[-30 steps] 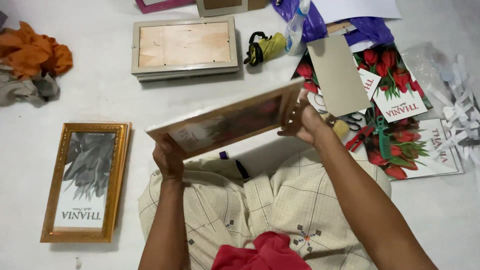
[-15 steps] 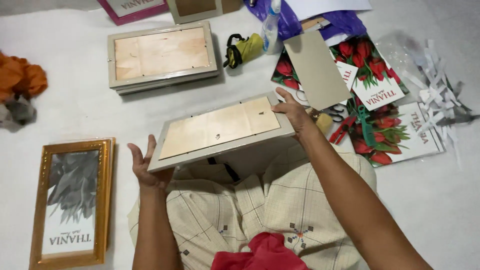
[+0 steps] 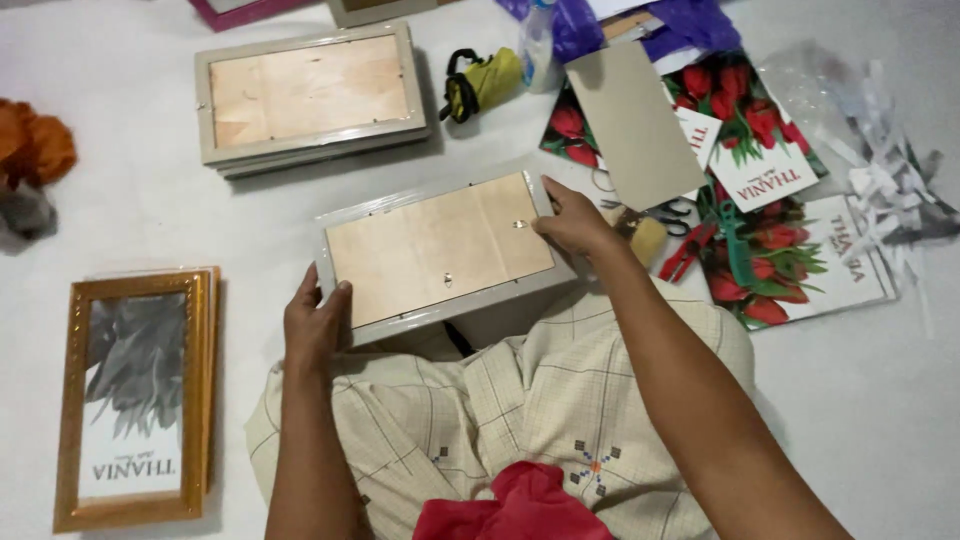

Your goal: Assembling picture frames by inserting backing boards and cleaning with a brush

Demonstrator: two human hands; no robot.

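Observation:
A pale grey picture frame lies face down over my lap, its wooden backboard up. My left hand grips the frame's near left corner. At the frame's right edge my right hand holds on, thumb on the backboard. A stack of similar face-down frames sits further back on the white floor. A gold frame with a grey leaf print lies at my left.
Red tulip prints and a grey card sheet lie at the right, with red-handled scissors and shredded white paper. A yellow and black bundle sits behind. Orange cloth lies far left.
The frame was tilted up on edge between my hands; I have turned it over and lowered it flat, backboard up. My left hand has shifted from under it to its near left corner.

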